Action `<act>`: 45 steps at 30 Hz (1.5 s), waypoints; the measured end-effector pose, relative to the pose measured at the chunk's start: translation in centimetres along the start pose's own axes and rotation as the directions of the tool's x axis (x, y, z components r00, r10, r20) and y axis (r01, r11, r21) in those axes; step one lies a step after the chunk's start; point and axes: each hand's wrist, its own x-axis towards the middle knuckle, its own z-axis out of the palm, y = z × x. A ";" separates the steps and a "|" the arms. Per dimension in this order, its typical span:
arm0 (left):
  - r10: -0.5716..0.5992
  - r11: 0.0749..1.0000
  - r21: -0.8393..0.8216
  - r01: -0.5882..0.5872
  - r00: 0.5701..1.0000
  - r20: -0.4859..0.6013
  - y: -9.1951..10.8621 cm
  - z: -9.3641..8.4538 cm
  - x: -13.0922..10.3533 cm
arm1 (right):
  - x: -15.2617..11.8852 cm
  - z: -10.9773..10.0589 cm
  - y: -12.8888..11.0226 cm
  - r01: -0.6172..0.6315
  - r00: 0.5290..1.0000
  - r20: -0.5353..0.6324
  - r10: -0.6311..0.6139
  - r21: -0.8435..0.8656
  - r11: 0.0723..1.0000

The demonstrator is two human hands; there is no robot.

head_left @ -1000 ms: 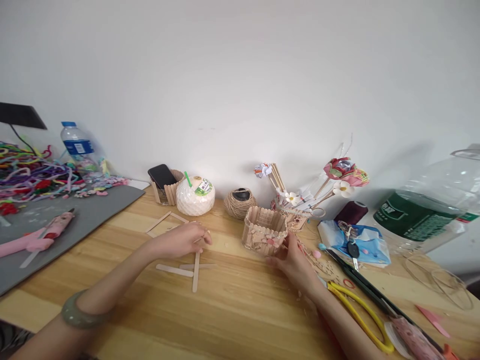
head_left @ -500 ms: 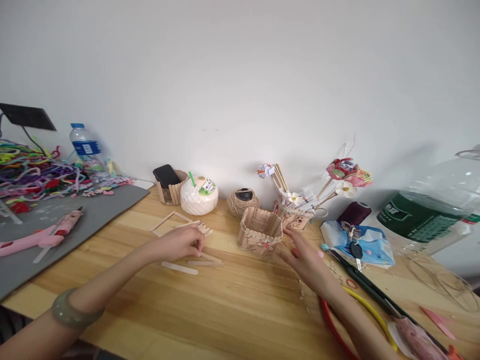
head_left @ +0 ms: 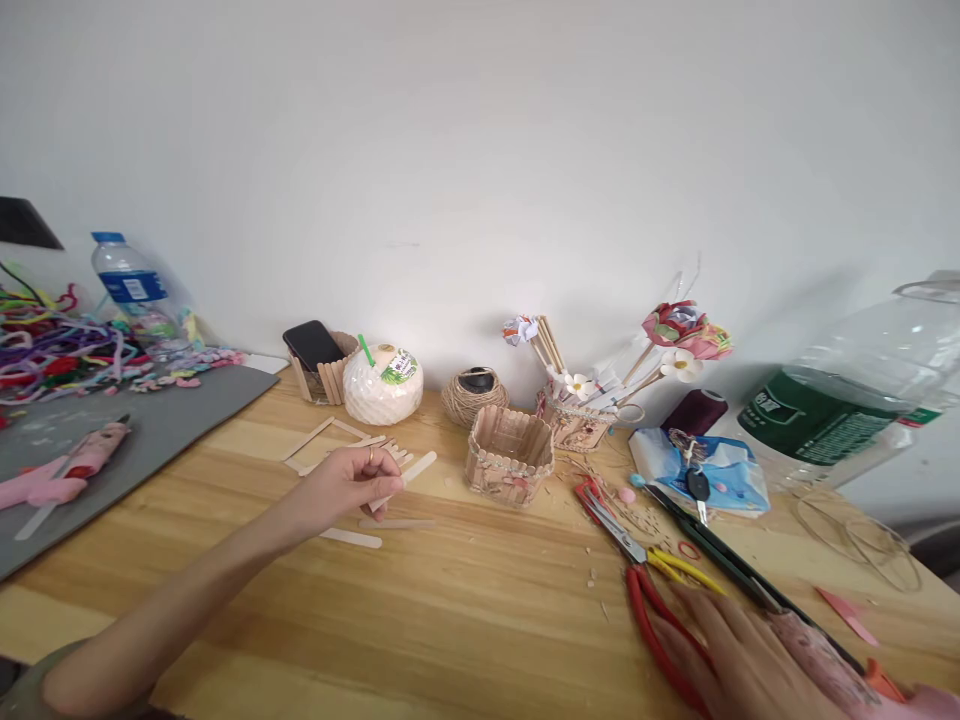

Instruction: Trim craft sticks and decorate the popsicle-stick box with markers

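Note:
My left hand (head_left: 349, 490) is closed around a wooden craft stick (head_left: 417, 470), which is raised above the table and points up to the right. Below it, another pale stick (head_left: 351, 538) and a thinner one lie flat. A frame of sticks (head_left: 309, 440) sits just behind the hand. My right hand (head_left: 739, 650), slightly blurred, rests with fingers stretched over the handles of the scissors (head_left: 626, 540), which are red and yellow. Between the hands stands a small craft-stick box (head_left: 510, 485), open at the top.
At the back are a phone (head_left: 313, 345) in a stick holder, a wrapped coconut (head_left: 382, 390), a twine ball (head_left: 472, 398) and a flower holder (head_left: 577, 428). A glue gun (head_left: 814, 640) and large bottle (head_left: 825, 415) are at right; a grey mat (head_left: 187, 420) at left.
My left hand has lifted a craft stick off the table. My right hand has moved from beside the box down to the right, onto the scissors' handles. The view has shifted slightly right.

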 end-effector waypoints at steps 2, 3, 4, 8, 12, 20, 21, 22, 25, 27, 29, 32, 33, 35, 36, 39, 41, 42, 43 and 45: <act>-0.045 0.993 -0.113 0.043 0.999 -0.013 0.3 0.5 -0.2 | -1.0 1.0 -0.1 0.017 1.000 0.002 -0.017 -0.005 1.000; -0.069 0.986 -0.151 0.068 0.998 0.003 0.4 0.8 -0.2 | -1.3 1.2 -0.2 0.008 1.000 0.002 -0.008 -0.002 1.000; -0.091 0.979 -0.183 0.093 0.996 0.024 0.5 1.2 -0.2 | -1.3 1.2 -0.4 0.000 1.000 0.006 0.000 0.001 1.000; -0.139 0.953 -0.251 0.167 0.982 0.125 0.6 3.2 -0.1 | -1.4 0.9 -0.9 -0.114 0.993 0.002 0.114 -0.051 0.992; -0.124 0.940 -0.275 0.203 0.952 0.279 0.4 5.6 -0.1 | -1.9 1.9 -0.9 -0.217 0.976 -0.025 0.216 -0.116 0.969; -0.165 0.962 -0.166 0.219 0.943 0.288 0.6 8.2 0.4 | -1.5 2.2 -1.1 -0.278 0.959 -0.078 0.274 -0.049 0.959; -0.159 0.963 -0.167 0.212 0.946 0.284 0.6 8.3 0.5 | -1.3 1.7 -1.3 -0.304 0.950 -0.076 0.301 -0.018 0.953; -0.152 0.965 -0.165 0.204 0.947 0.283 0.6 8.4 0.6 | -1.2 1.3 -1.5 -0.334 0.940 -0.069 0.334 0.008 0.942; -0.124 0.973 -0.150 0.173 0.948 0.293 0.6 8.7 0.8 | -0.7 0.0 -1.8 -0.408 0.913 -0.015 0.408 0.029 0.913; -0.076 0.978 -0.164 0.131 0.950 0.304 0.6 8.8 0.9 | -0.6 -0.7 -1.5 -0.426 0.905 0.010 0.426 0.005 0.905; -0.029 0.977 -0.192 0.093 0.949 0.313 0.5 8.9 1.0 | -0.5 -1.3 -0.9 -0.428 0.903 0.031 0.429 -0.022 0.903; -0.034 0.974 -0.203 0.103 0.948 0.317 0.7 9.1 1.2 | -0.4 -2.1 0.1 -0.407 0.909 0.085 0.409 -0.032 0.913; -0.051 0.974 -0.194 0.118 0.947 0.317 0.8 9.2 1.2 | -0.3 -2.3 0.3 -0.396 0.912 0.094 0.398 -0.040 0.917; -0.078 0.974 -0.176 0.140 0.944 0.322 1.2 9.4 1.4 | -0.1 -2.8 0.5 -0.361 0.925 0.090 0.368 -0.086 0.929; -0.080 0.974 -0.175 0.144 0.941 0.329 1.4 9.5 1.4 | 0.0 -3.0 0.5 -0.333 0.936 0.081 0.344 -0.122 0.935; -0.058 0.966 -0.214 0.144 0.929 0.365 1.9 10.0 1.6 | 0.5 -3.7 0.6 -0.249 0.964 0.045 0.264 -0.213 0.945; -0.040 0.961 -0.238 0.140 0.924 0.380 2.1 10.4 1.7 | 0.8 -4.2 0.6 -0.256 0.962 0.036 0.272 -0.237 0.937; -0.036 0.958 -0.249 0.141 0.922 0.385 2.1 10.5 1.8 | 0.9 -4.6 0.5 -0.286 0.953 0.035 0.302 -0.238 0.928; -0.034 0.955 -0.259 0.144 0.921 0.389 2.2 10.6 1.8 | 1.0 -4.9 0.5 -0.325 0.940 0.034 0.341 -0.224 0.919; -0.038 0.950 -0.270 0.157 0.917 0.398 2.2 10.8 1.8 | 1.4 -5.7 0.4 -0.419 0.906 0.010 0.424 -0.136 0.898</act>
